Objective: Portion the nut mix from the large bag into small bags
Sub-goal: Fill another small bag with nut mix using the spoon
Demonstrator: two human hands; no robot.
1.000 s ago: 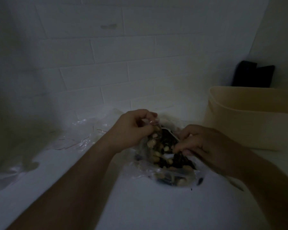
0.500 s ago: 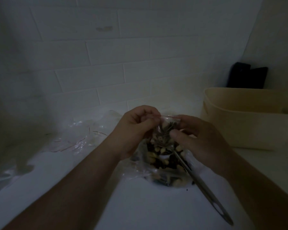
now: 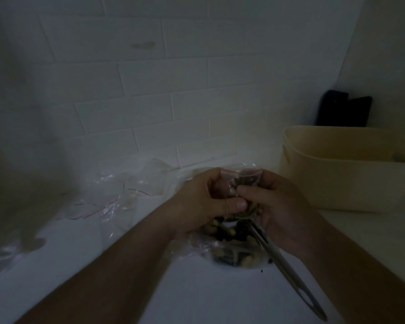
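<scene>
Clear small bag [image 3: 240,183], one, is pinched by both the left hand [image 3: 206,202] and right hand [image 3: 274,206] above one large bag [image 3: 229,249] on the white desk [image 3: 173,288]

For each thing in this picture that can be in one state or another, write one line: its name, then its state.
small bag: held up in both hands, nuts inside, top not visibly sealed
large bag: lying open on the counter, part full
spoon: handle sticking out from under the right hand
left hand: gripping the small bag
right hand: gripping the small bag
beige bin: upright, open-topped
</scene>
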